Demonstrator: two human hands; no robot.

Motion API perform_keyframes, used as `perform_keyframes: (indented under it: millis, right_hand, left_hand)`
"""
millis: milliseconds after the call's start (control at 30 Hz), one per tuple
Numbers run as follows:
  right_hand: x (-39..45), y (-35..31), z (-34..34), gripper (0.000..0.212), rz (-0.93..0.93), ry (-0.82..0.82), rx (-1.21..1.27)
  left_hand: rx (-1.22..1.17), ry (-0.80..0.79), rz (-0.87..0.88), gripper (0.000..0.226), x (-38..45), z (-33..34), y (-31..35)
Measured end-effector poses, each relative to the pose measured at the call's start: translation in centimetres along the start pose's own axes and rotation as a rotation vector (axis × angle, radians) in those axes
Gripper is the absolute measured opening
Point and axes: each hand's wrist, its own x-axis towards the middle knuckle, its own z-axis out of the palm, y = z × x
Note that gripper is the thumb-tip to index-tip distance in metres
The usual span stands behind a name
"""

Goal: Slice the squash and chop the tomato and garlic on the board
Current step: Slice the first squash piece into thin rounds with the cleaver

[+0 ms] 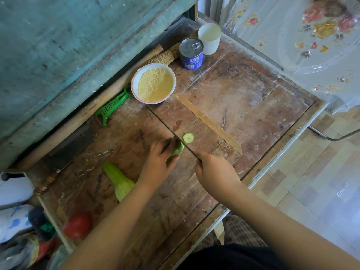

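My left hand [159, 160] presses a light green squash [177, 150] down on the large wooden board [243, 106]. My right hand [214, 172] grips the handle of a big cleaver [191, 121], whose blade stands edge-down against the squash's cut end. One round squash slice [188, 137] lies just right of the blade. A second squash [119, 181] lies at the lower left, partly under my left forearm. A red tomato [78, 225] sits near the board's lower left corner. No garlic shows.
A white bowl of yellow meal [153, 83], a green peeler [113, 106], a tin can [191, 53] and a white cup [209, 38] stand along the far side. Another cleaver [66, 152] lies at the left edge. Bottles and packets crowd the lower left.
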Motion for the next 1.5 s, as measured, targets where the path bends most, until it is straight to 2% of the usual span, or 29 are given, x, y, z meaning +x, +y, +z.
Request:
perform_keyframes:
  millis: [233, 567, 833, 967, 1500]
  right_hand:
    - [0.7, -0.2, -0.5, 0.016, 0.038, -0.049, 0.033]
    - [2.9, 1.1, 0.6, 0.021, 0.155, -0.123, 0.092]
    - [0.5, 0.5, 0.4, 0.035, 0.0, -0.022, -0.021]
    - [-0.4, 0.2, 0.1, 0.04, -0.008, -0.024, -0.017]
    - [-0.3, 0.2, 0.1, 0.034, -0.003, -0.015, -0.019]
  left_hand:
    - [-0.035, 0.016, 0.027, 0.051, 0.1, 0.1, -0.1]
    - [0.0, 0.031, 0.038, 0.051, 0.3, 0.4, -0.5]
    - [-0.035, -0.016, -0.048, 0.054, 0.2, 0.0, -0.2]
    - [-0.034, -0.028, -0.06, 0.051, 0.1, 0.0, -0.1]
    - [-0.025, 0.006, -0.048, 0.053, 0.1, 0.1, -0.1]
